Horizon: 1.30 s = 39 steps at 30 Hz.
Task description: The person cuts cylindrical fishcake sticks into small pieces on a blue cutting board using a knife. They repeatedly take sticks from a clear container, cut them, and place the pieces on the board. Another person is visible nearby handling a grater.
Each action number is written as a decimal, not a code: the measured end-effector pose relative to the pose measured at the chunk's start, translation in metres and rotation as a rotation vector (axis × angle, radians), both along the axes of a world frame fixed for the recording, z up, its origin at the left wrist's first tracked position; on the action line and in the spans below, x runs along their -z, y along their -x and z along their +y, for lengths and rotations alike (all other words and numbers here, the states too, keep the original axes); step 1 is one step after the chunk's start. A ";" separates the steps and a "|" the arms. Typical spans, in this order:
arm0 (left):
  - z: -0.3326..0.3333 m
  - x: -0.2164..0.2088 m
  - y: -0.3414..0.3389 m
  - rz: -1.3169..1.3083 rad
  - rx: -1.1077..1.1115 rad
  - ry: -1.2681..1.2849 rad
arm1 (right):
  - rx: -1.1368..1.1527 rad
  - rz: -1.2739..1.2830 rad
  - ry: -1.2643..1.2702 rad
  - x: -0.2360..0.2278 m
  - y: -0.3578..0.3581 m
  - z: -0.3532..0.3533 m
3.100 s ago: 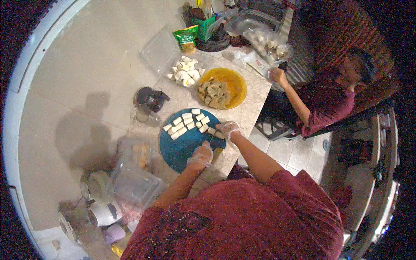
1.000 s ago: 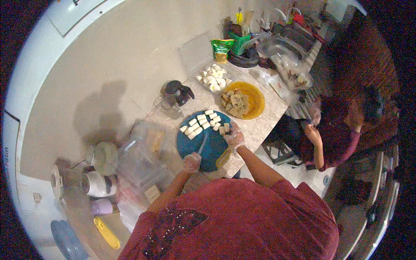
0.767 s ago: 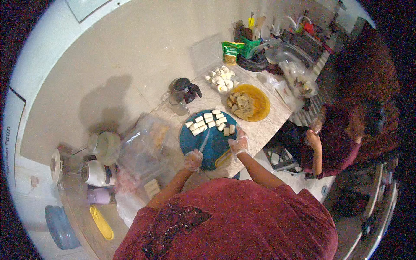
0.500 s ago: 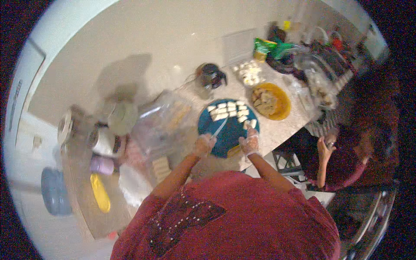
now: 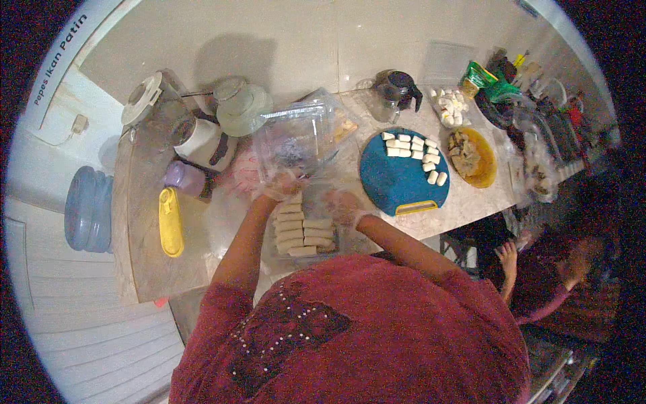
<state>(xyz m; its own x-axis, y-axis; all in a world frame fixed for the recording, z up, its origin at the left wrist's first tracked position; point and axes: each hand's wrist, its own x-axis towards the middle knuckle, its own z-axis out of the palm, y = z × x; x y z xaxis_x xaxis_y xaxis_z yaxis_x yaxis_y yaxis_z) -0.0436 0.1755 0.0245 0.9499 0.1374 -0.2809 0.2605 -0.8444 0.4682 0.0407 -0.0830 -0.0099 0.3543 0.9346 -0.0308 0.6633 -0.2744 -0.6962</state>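
Both hands gloved in thin clear plastic, over a clear tray of pale rolled sticks (image 5: pixel 301 232) at the near edge of the desk (image 5: pixel 148 249), right in front of the person. Left hand (image 5: pixel 281 186) sits at the tray's far-left corner, fingers curled down onto the top of the left column of rolls; can't tell if they pinch one or just touch. Right hand (image 5: pixel 342 205) at the tray's far-right side, fingers bent narrow over the right column; grip also unclear, blurred by the glove. Rolls lie in two neat columns, side by side, touching. Just beyond the hands: an open clear plastic clamshell box (image 5: pixel 303 131), lid tilted up. To the right, apart from the tray, a round blue cutting board (image 5: pixel 397 182) w/ a yellow handle edge and cut pale pieces (image 5: pixel 414 151) along its far side. Past that a yellow bowl (image 5: pixel 481 161) w/ brownish food, then a small tray of white cubes (image 5: pixel 449 106). Dark kettle (image 5: pixel 397 87) behind the board. Left side of desk: yellow flat utensil (image 5: pixel 170 222), purple cup (image 5: pixel 180 176), white jug (image 5: pixel 202 140), pale green lids (image 5: pixel 241 111). Blue water bottle (image 5: pixel 87 209) on the floor at far left. Another person (image 5: pixel 538 283) sits low at the right, off the desk end.
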 end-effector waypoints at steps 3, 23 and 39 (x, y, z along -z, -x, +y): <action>-0.003 0.046 0.025 -0.092 0.066 -0.134 | -0.254 -0.226 0.451 0.039 0.028 0.024; -0.001 0.160 0.055 -0.123 0.032 -0.155 | -0.269 -0.103 0.161 0.059 0.037 0.030; 0.031 0.148 0.093 -0.241 -0.607 -0.031 | -0.361 -0.394 0.186 0.005 0.014 0.071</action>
<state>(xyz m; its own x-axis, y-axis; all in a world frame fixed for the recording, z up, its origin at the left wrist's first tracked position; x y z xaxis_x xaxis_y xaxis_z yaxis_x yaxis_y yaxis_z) -0.1368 0.2062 -0.1233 0.7366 0.6740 -0.0572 0.5863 -0.5940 0.5508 0.0266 -0.0118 -0.0154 0.0311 0.9901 -0.1372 0.9378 -0.0764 -0.3386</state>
